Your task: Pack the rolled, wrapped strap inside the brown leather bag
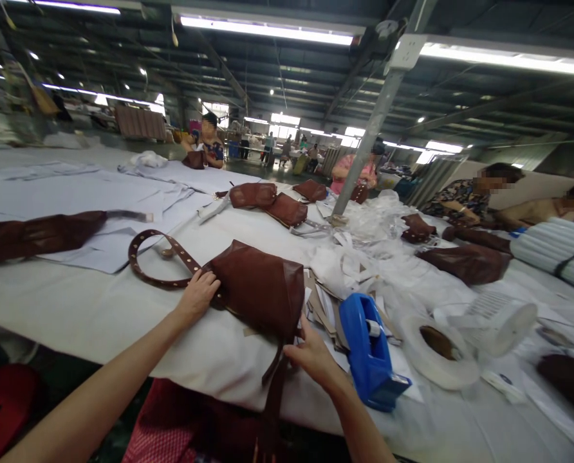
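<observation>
A brown leather handbag (255, 283) lies on the white-covered table in front of me. My left hand (197, 296) grips its left edge, where a strap with metal eyelets (137, 263) loops out over the table. At the bag's lower right corner, my right hand (311, 352) is closed on the edge, thumb forward and some fingertips hidden. A plain brown strap (273, 399) hangs from that corner over the table's front edge, towards my lap.
Close to my right hand stands a blue tape dispenser (371, 360), with tape rolls (434, 354) beyond it. Cardboard pieces and clear plastic bags (374, 238) spread behind. More brown bags (287, 209) lie farther back. A metal post (369, 128) rises there; several people sit across the table.
</observation>
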The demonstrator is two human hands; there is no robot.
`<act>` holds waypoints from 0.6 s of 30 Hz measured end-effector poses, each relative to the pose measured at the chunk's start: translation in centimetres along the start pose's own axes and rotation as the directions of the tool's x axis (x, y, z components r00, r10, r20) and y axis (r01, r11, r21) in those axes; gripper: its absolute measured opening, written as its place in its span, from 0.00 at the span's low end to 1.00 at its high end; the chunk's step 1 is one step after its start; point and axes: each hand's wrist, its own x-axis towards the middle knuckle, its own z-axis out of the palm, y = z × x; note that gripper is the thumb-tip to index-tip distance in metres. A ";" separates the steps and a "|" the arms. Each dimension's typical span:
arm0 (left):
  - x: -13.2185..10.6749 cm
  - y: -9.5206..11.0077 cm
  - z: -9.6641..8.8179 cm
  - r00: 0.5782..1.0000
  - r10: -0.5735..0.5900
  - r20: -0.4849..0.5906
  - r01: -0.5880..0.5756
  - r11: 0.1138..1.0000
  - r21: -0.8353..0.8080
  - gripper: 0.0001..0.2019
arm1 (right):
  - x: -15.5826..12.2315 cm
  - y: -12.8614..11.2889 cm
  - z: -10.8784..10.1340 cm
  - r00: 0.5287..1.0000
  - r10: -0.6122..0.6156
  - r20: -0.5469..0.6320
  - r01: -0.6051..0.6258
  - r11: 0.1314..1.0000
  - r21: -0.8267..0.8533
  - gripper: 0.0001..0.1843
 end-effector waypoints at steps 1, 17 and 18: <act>-0.2 0.6 -0.3 0.999 -0.036 -0.006 0.036 0.999 -0.017 0.18 | 0.6 0.0 0.0 1.000 -0.022 -0.013 0.021 0.996 -0.082 0.46; -0.9 20.2 0.2 0.842 -0.245 0.481 0.387 0.895 -0.222 0.21 | -2.3 0.3 0.0 0.968 -0.239 -0.070 0.215 0.944 -0.252 0.28; -0.9 19.7 0.7 0.850 -0.221 0.478 0.371 0.896 -0.246 0.21 | -2.6 -0.1 -0.8 0.969 -0.232 -0.084 0.198 0.934 -0.297 0.24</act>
